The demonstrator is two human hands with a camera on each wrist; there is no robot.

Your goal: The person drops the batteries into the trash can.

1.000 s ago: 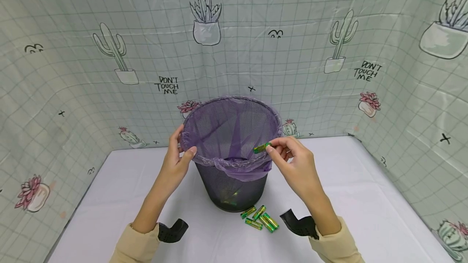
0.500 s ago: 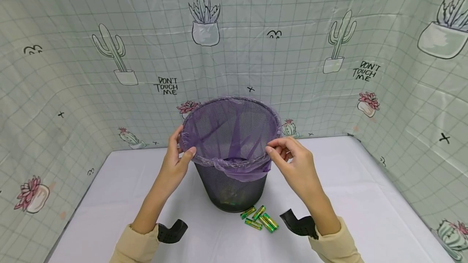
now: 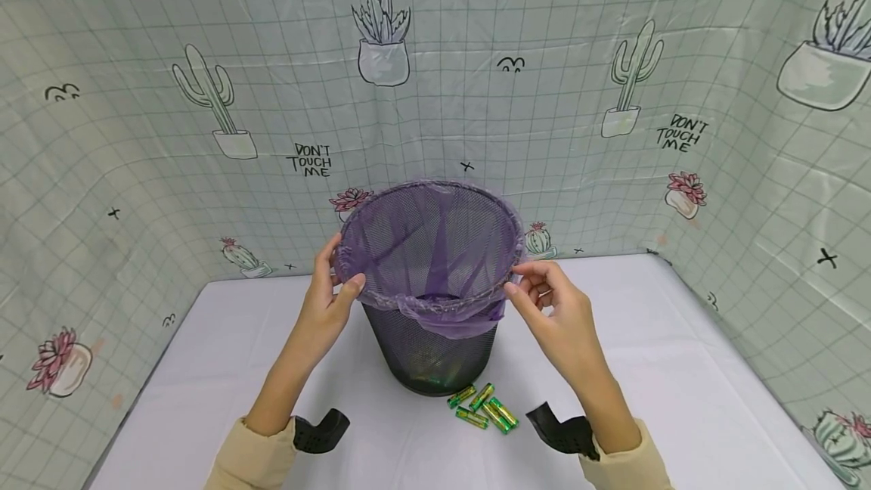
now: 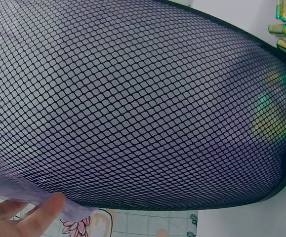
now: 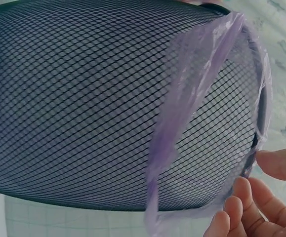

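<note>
A black mesh wastebasket (image 3: 435,358) stands upright on the table, lined with a purple plastic bag (image 3: 449,320) folded over its rim. My left hand (image 3: 331,289) grips the rim on the left side, thumb toward the front and fingers around the outside. At the right side of the rim is my right hand (image 3: 554,305), its thumb and index fingertips slightly apart right at the bag's edge, with no battery between them. Several green-and-gold batteries (image 3: 482,397) lie in front of the basket. Through the mesh in the left wrist view, more batteries (image 4: 273,111) show blurred at the bottom.
White cloth covers the table (image 3: 231,369). A wall of grid-patterned fabric (image 3: 435,119) printed with cacti encloses the back and both sides. Black wrist mounts (image 3: 320,429) sit on both forearms.
The battery in my right hand has been let go over the basket and is gone from view. That hand then shifted slightly right, its fingertips parting. My left hand stayed on the rim.
</note>
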